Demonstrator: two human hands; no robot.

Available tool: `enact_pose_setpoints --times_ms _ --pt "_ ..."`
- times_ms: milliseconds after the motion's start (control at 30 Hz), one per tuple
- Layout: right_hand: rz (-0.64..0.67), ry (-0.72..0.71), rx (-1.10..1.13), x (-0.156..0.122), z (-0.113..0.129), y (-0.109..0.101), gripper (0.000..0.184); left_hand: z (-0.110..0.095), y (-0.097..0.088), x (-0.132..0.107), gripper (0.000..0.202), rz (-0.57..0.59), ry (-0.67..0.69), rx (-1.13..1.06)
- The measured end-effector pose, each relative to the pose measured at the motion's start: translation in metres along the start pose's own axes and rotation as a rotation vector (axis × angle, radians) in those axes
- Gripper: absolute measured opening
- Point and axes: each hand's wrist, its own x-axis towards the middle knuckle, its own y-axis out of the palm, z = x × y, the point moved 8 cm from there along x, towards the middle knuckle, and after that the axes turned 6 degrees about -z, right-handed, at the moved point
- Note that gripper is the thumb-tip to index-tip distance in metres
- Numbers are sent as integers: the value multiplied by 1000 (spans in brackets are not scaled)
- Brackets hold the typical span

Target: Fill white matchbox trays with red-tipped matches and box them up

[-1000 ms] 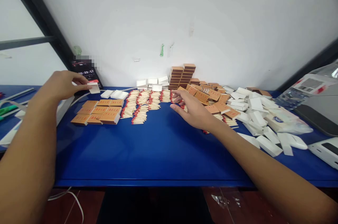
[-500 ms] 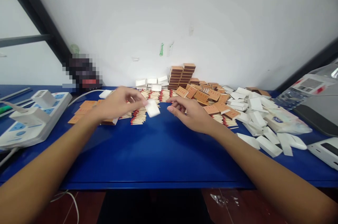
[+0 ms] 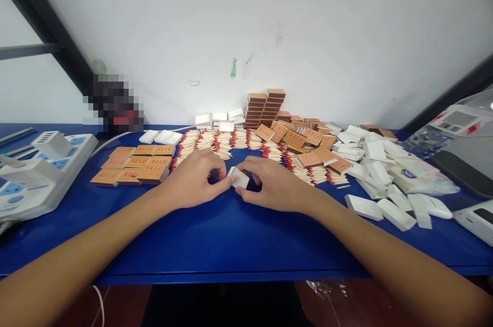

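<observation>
Both of my hands meet at the middle of the blue table [image 3: 215, 234], pinching one small white inner matchbox tray [image 3: 239, 177] between them. My left hand [image 3: 194, 179] grips its left end with curled fingers. My right hand [image 3: 271, 185] holds its right side, fingers bent round it. Just behind the hands lie rows of red-tipped matches [image 3: 215, 142]. A flat group of brown matchbox sleeves [image 3: 133, 169] lies to the left of my left hand.
A stack of brown sleeves [image 3: 265, 109] stands by the wall, with loose sleeves [image 3: 308, 145] and several white trays [image 3: 377, 173] scattered to the right. More white trays [image 3: 162, 136] lie at the back left. A white power strip [image 3: 36, 173] is far left; plastic-wrapped items [image 3: 447, 137] far right.
My left hand carried the white tray from the back left to the table's middle. My right hand left the match pile and closed on the tray's other end.
</observation>
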Motion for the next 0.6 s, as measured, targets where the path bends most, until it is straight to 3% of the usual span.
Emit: enact_pose_setpoints --times_ms 200,367,467,600 --pt "36 -68 13 3 -11 -7 28 0 4 -3 50 51 69 2" --pt "-71 107 -233 10 -68 -58 14 -1 12 -5 45 113 165 10" --pt "32 211 -228 7 -94 -71 15 0 9 -5 48 79 164 -8" --pt "128 253 -159 3 -102 -64 13 2 -4 -2 40 -42 129 -69"
